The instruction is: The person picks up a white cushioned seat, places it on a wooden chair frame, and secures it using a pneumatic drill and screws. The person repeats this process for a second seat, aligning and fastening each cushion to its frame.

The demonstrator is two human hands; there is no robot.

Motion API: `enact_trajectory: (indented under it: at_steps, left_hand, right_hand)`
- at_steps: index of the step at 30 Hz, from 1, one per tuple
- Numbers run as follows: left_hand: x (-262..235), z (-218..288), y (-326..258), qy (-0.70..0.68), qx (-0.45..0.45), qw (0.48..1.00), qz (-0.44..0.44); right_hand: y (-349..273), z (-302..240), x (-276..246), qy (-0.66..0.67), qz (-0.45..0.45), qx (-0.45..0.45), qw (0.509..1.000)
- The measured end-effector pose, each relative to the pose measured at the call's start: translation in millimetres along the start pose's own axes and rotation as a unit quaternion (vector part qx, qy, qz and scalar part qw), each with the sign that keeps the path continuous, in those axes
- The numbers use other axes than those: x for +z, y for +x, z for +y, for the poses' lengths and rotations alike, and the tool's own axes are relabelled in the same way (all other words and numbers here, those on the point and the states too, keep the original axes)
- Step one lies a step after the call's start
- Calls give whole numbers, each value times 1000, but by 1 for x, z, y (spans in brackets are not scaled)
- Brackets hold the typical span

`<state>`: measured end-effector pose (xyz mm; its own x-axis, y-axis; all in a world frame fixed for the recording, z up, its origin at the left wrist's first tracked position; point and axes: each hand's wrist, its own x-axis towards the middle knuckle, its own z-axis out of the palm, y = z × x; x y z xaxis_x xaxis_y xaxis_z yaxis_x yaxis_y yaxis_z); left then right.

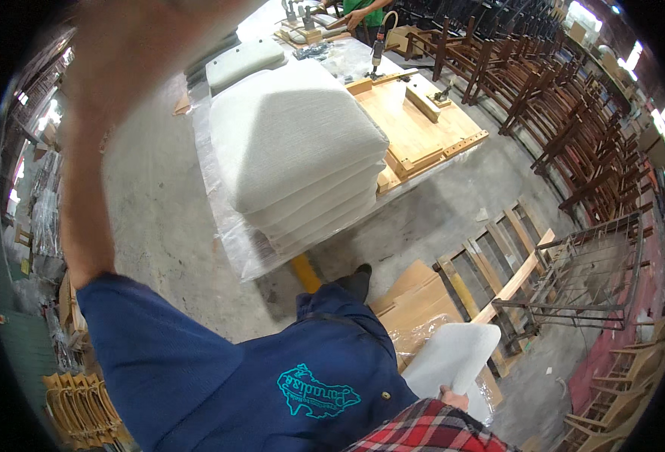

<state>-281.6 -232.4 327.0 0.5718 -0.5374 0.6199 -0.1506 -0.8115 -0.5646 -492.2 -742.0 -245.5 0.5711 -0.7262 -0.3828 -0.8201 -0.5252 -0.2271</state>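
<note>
My left arm is raised, and my left hand [148, 45] looms close and blurred at the upper left, its fingers cut off by the frame. Low on the right, my right hand [454, 398] grips the edge of a pale grey padded seat cushion [453, 352]. Red plaid cloth [430, 431] covers the area just below that hand. Ahead stands a stack of similar light grey cushions [295, 135] on a table covered with plastic sheeting [223, 218]. A smaller cushion [246, 64] lies behind the stack.
Right of the stack lies a wooden jig board [423, 124], with a power driver [378, 53] at its far edge. A co-worker's arm [363, 13] shows beyond. Brown chair frames [536, 90] fill the far right. Cardboard [415, 297], a pallet [491, 256] and a wire rack [588, 279] stand nearby.
</note>
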Motion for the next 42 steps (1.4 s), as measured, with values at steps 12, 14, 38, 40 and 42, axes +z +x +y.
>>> enact_trajectory:
  at_steps: [12,14,38,40,42]
  left_hand:
    - [204,87,-212,-89,-196,933,-289]
    - [201,92,-186,-142,-217,902,-345]
    - [400,-16,-96,-317,-319,826,-338]
    - [399,-7,-85,-323,-382,796,-342]
    - [395,-7,-69,-309,-390,793,-352]
  right_hand:
    - [57,-160,-133,-61,48,-83,994]
    - [69,-192,-145,-73,38,-107,991]
    - [253,-446,-143,-155,-78,-102,980]
    - [287,-460,-145,-160,-87,-106,977]
    - [317,-485,-144,-163,-94,-121,975]
